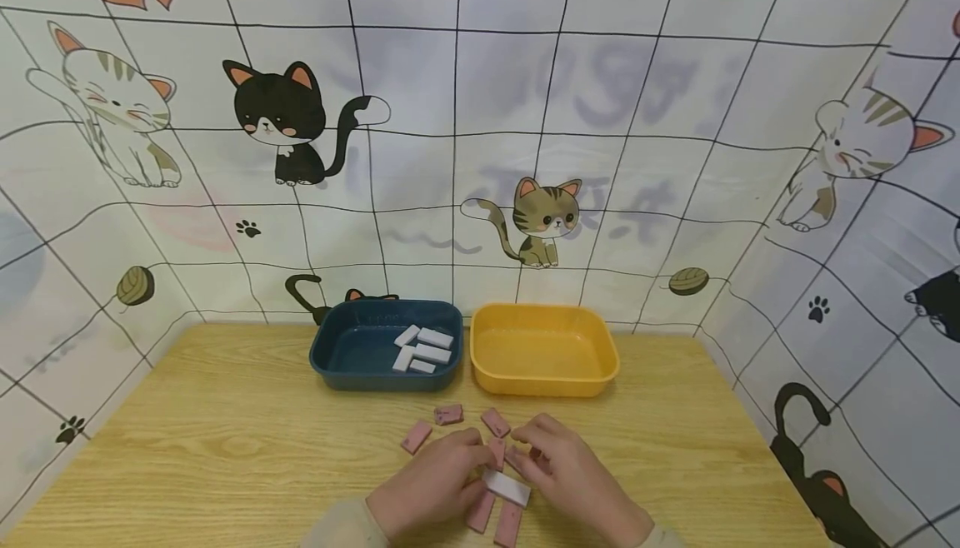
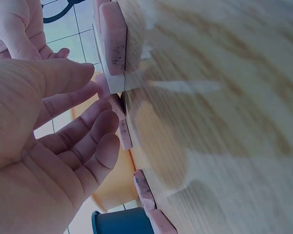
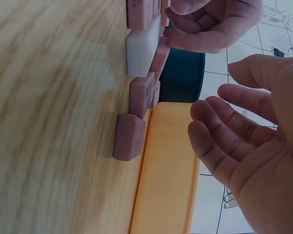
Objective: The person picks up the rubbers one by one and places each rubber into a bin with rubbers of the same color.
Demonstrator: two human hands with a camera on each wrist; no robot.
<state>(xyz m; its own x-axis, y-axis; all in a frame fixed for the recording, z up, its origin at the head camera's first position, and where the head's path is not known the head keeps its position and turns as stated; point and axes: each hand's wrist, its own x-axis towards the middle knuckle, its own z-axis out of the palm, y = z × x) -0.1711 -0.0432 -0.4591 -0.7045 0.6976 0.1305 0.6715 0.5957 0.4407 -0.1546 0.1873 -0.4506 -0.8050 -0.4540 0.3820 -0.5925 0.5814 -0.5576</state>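
Small pink eraser-like blocks with dark smudges lie on the wooden table. A white block [image 1: 507, 488] lies across the middle of a group, with two pink blocks [image 1: 508, 525] on its near side. My left hand [image 1: 442, 473] is beside the white block, its index fingertip against a pink block [image 1: 497, 450] just beyond it; the thumb stands apart in the left wrist view. My right hand [image 1: 573, 473] hovers at the group's right side. Its fingers are loosely bent with nothing between them, apart from the blocks in the right wrist view.
At the back of the table, a dark blue bin [image 1: 386, 383] holds several white blocks [image 1: 432, 354]. To its right stands a yellow bin [image 1: 543, 386]. Loose pink blocks [image 1: 416, 437] lie before the bins. A cat-patterned cloth [image 1: 420, 165] hangs behind the table and along its sides.
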